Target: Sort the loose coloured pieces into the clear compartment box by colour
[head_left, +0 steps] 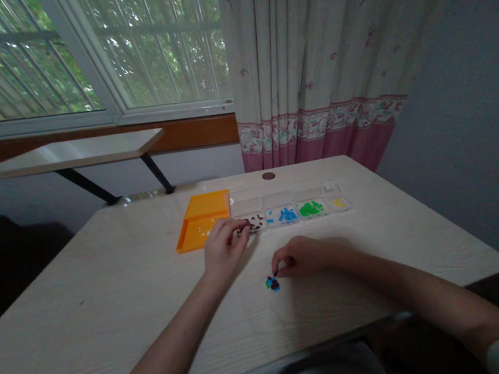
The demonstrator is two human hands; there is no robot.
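Observation:
My left hand reaches into the compartment of small dark brown pieces, its thumb and fingers closed in a pinch. What lies between those fingertips is too small to make out. On the table nearer to me rests a little cluster of blue, green and dark brown pieces, which look like tiny building bricks. My right hand is at the cluster's right side with thumb and forefinger pinched. A dark speck shows at its fingertips, but I cannot tell whether it is held or part of the cluster.
Other compartments of the clear plastic box hold blue pieces, green pieces and yellow pieces. An open orange case with white pieces lies left of it. Behind are a cable hole, a raised shelf and a curtain.

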